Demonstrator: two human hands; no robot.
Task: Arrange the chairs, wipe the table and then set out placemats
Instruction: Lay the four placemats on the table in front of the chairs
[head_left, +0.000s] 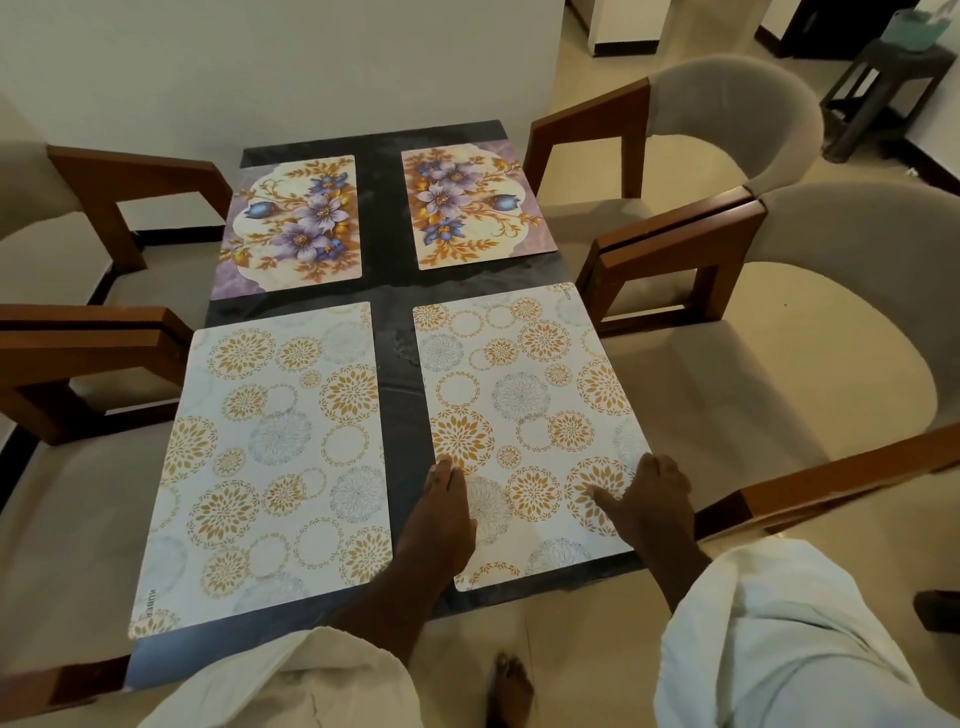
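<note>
Squaring of the near-right placemat

The near-left placemat (270, 457), laid flat on the dark worktop (400, 260), can be taken as the guide. The left hand (447, 499) is pressed flat, fingers together, on the left edge of the near-right placemat (519, 389). The right hand (649, 499) lies over its right edge, thumb stretched on top; whether the fingers grip cannot be told. Small sliding nudges are advised until the gaps match.

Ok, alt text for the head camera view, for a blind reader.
A person's left hand and right hand rest on the near-right white, gold-patterned placemat on a dark table. A matching placemat lies beside it, and two purple floral placemats lie at the far end. Beige chairs with wooden arms flank the table.
</note>
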